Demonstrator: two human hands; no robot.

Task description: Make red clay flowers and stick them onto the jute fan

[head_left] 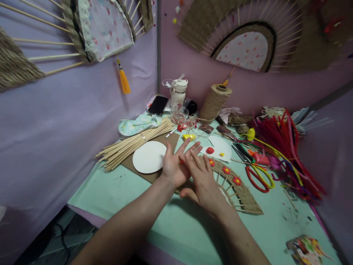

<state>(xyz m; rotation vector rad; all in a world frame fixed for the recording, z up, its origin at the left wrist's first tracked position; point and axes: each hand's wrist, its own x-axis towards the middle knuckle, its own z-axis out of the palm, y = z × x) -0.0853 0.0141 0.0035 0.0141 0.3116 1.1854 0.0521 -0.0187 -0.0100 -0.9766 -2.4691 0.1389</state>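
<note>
My left hand (176,165) is turned palm up with its fingers stretched out. Across its palm lies my right hand (202,184), palm down, fingers extended and thumb apart. A speck of red shows at the right fingertips; whether it is clay between the palms or something behind, I cannot tell. Beneath both hands rests a woven twine fan (249,200) with stick ribs and red flowers (226,170) with yellow centres, partly hidden. Just beyond them, a white paper piece (224,147) carries a red lump (210,150) and a small yellow lump (222,154).
Left of my hands are a white oval card (149,157) and a bundle of thin sticks (132,147). Scissors (257,178) and red pipe cleaners (286,147) lie to the right. A twine spool (216,101) and a white bottle (178,92) stand at the back.
</note>
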